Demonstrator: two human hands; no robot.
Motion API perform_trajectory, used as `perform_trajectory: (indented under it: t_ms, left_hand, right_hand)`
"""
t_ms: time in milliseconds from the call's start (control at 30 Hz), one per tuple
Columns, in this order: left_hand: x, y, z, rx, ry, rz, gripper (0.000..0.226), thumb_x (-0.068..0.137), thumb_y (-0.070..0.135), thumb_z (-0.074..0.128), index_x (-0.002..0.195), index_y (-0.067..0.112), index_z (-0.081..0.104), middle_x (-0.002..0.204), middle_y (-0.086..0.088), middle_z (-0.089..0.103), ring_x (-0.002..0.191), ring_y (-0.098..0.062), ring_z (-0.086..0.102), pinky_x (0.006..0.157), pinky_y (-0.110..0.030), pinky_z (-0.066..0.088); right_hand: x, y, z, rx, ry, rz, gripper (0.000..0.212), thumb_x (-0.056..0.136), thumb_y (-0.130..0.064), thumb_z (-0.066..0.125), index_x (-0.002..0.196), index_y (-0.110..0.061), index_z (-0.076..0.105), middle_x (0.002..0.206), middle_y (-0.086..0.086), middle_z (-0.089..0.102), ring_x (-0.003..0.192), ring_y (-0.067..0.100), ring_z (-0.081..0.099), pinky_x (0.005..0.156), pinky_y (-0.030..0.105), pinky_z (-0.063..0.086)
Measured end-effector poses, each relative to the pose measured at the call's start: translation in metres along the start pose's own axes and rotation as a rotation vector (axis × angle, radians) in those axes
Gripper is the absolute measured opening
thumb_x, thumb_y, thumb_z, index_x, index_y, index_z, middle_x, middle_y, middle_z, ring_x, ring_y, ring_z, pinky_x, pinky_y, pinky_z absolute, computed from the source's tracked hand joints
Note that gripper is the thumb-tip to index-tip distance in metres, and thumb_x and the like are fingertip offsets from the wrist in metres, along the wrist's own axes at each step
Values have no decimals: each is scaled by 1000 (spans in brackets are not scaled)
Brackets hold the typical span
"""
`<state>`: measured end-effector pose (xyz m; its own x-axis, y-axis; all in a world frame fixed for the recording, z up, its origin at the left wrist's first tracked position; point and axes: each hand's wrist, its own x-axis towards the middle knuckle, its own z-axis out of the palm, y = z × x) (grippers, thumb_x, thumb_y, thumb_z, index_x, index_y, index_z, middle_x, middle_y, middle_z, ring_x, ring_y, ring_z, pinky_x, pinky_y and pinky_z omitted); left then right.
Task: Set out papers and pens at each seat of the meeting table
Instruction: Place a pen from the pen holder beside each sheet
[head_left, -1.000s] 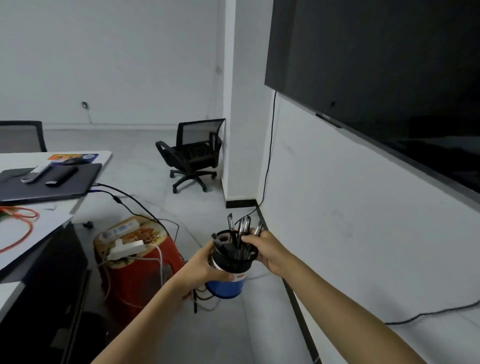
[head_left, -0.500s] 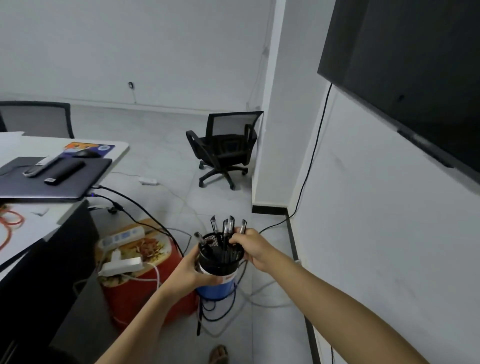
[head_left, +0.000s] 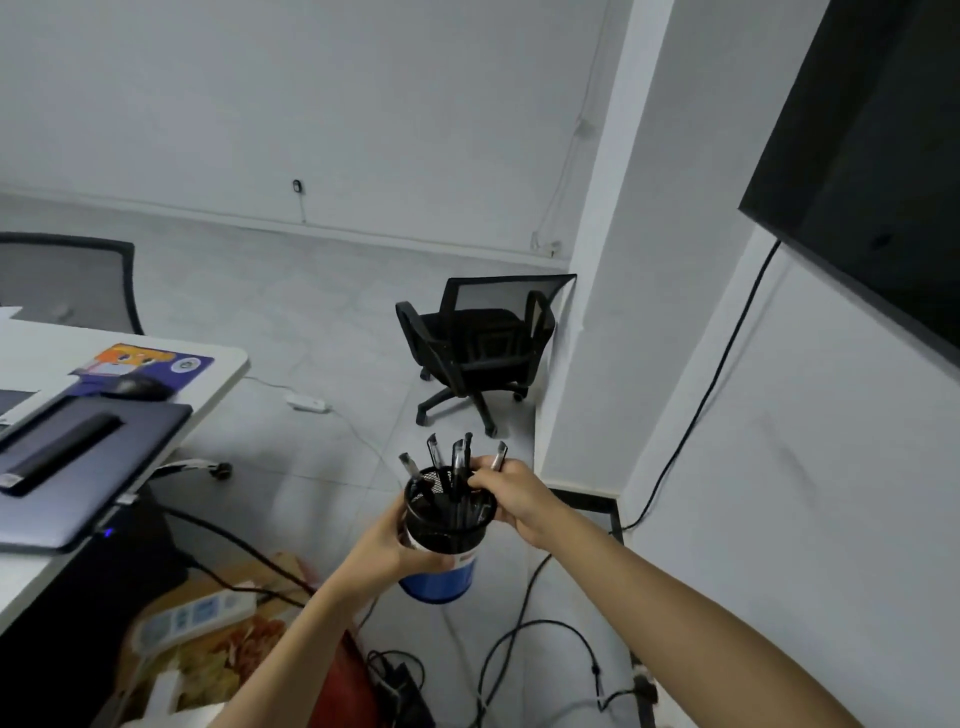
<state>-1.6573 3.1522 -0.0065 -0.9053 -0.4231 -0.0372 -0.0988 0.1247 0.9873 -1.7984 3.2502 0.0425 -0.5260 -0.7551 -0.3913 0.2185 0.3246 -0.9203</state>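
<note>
Pen cup (head_left: 447, 530): lower centre of the frame, held in the air, right of the table (head_left: 228, 364) corner and apart from it.
Pens (head_left: 457, 467): tilted in the cup, tops above its rim.
Left hand (head_left: 395, 553): fingers wrapped round the cup's left side.
Right hand (head_left: 514, 496): fingers curled round one pen (head_left: 500, 454) at the right rim.
Open room: bare floor (head_left: 322, 322) between table edge and chair (head_left: 483, 348); cables (head_left: 558, 622) cross it at the bottom.
</note>
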Motion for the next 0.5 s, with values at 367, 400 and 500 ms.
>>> perform_trajectory:
  t_ms: [367,400,500]
  left_hand:
    - [187,14,-30,-51,198,6,82,41,27,79,119,20,53,108,4,68,100,1,62,77,-12,48]
    - [206,15,-35,-54,233,1,82,41,26,79,118,22,53,107,5,68,100,1,62,77,-13,48]
    - [241,20,-49,-53,286,6,81,41,27,80,118,25,53,108,9,68,101,-1,62,79,-17,49]
  right_hand:
    - [186,-88,-62,-49,-98,-46,22,95,-4,43,110,-15,54,81,1,58,73,9,55,64,21,46]
    - [206,-99,-67,-50,-125,-53,21,95,-4,44,109,-14,55,81,2,58,73,9,55,64,22,47]
    - [254,-123,-70,-92,-179,-85,19,94,-6,46,104,-13,60,80,3,60,73,11,57,64,23,47]
